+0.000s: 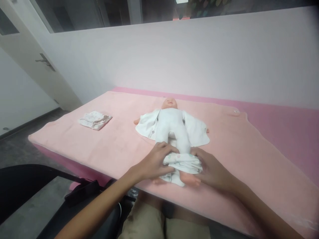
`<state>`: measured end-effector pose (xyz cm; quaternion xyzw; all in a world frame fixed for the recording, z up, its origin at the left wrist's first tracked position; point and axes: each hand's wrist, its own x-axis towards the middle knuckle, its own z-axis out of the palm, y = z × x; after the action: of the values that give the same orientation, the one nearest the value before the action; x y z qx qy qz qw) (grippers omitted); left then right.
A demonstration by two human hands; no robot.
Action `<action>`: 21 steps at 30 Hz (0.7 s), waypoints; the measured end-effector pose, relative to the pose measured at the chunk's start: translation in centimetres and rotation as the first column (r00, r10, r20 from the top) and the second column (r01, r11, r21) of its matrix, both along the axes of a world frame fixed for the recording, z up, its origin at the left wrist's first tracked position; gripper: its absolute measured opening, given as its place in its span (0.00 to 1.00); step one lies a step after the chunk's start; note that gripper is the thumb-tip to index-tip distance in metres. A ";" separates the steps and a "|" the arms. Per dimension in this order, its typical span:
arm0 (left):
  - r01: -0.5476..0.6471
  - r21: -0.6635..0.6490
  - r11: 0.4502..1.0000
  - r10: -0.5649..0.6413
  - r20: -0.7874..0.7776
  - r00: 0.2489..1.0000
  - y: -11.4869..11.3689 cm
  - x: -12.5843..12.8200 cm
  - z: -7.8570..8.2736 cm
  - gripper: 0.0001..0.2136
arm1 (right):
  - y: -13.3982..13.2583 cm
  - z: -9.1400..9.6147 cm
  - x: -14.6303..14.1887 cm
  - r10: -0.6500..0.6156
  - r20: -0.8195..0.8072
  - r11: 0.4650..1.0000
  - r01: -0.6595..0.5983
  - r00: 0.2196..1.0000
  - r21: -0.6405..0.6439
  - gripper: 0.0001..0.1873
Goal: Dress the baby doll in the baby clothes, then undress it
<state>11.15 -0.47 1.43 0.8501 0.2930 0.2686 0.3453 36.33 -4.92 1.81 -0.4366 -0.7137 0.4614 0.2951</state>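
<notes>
A baby doll [171,123] lies on its back on the pink blanket [119,146], head towards the wall, with an open white jacket spread under its torso. A bunched white patterned garment [183,162] sits around the doll's lower legs; one bare foot sticks out below it. My left hand [154,162] grips the garment's left side with curled fingers. My right hand [211,169] grips its right side the same way.
A folded patterned cloth [95,119] lies on the blanket at the left. The pink table meets a white wall behind. A black chair [30,186] stands at the lower left, a door [32,56] further back.
</notes>
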 end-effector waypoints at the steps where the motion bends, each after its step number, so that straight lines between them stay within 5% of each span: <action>1: 0.004 0.043 0.999 -0.003 -0.034 0.999 0.3 0.0 0.0 0.18 | 0.5 0.4 0.3 0.021 0.031 1.000 -0.021 0.999 0.007 0.10; 6: 0.074 0.155 0.985 -0.053 -0.136 0.989 1.8 -0.8 1.1 0.21 | 2.5 1.2 3.0 0.070 0.083 0.997 -0.072 0.994 0.023 0.19; 10: 0.146 0.029 0.989 -0.139 -0.168 0.976 2.9 -2.3 2.5 0.21 | 4.1 0.9 4.0 0.050 0.081 0.999 -0.051 0.995 0.006 0.26; 15: 0.187 -0.155 0.970 -0.206 -0.117 0.972 5.0 -2.6 3.0 0.12 | 7.2 1.6 1.4 0.026 0.237 0.999 -0.030 0.971 0.012 0.29; 18: 0.239 -0.248 0.939 -0.264 -0.072 0.962 6.0 -2.0 3.3 0.12 | 9.0 3.5 -0.5 0.155 0.318 0.988 -0.141 0.935 -0.067 0.30; 21: 0.240 -0.333 0.912 -0.277 -0.070 0.958 6.5 -1.9 3.9 0.13 | 9.9 5.6 -1.3 0.294 0.192 0.951 -0.266 0.936 -0.160 0.24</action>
<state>9.26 6.02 5.34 0.8281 0.2372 0.1194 0.4937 35.03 5.01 7.44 -0.3959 -0.7643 0.4951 0.1185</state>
